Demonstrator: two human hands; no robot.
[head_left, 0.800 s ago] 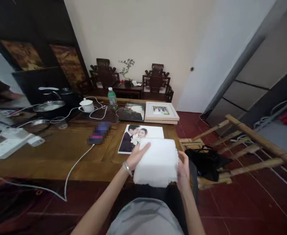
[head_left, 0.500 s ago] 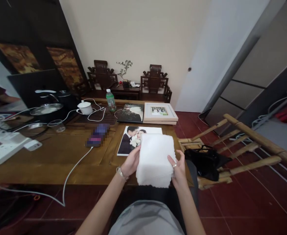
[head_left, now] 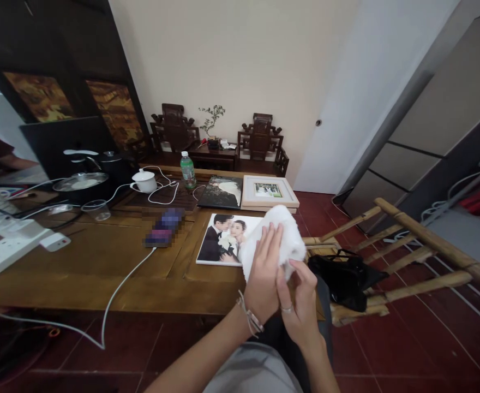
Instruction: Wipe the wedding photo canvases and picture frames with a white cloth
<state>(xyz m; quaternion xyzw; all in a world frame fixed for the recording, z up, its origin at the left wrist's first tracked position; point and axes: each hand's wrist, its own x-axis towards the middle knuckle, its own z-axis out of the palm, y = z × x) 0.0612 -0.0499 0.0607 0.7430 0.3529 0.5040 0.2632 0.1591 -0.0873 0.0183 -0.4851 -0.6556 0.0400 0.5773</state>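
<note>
A fluffy white towel [head_left: 283,232], folded into a thick bundle, is held up over the table's right end. My left hand [head_left: 267,267] lies across its near side with long fingers pressed against it. With thumb and fingers bent, my right hand [head_left: 299,295] grips the towel's lower right edge; a ring shows on one finger. Just behind and left of the towel, a photo panel of a couple [head_left: 219,240] lies flat, its right part covered by the towel. Farther back are a dark photo panel [head_left: 219,191] and a light-framed picture [head_left: 268,191].
On the wooden table [head_left: 113,278] are a phone [head_left: 164,226] on a white cable, a power strip [head_left: 15,248], a plastic cup [head_left: 96,210], a lidded white cup [head_left: 144,180], a bottle [head_left: 188,172] and a pan [head_left: 80,185]. A bamboo chair [head_left: 420,234] holding a black bag [head_left: 342,278] stands at right.
My left hand has moved from the towel's left edge onto its near face. The towel has turned and bunched smaller, shifting up and right, uncovering more of the couple's photo panel.
</note>
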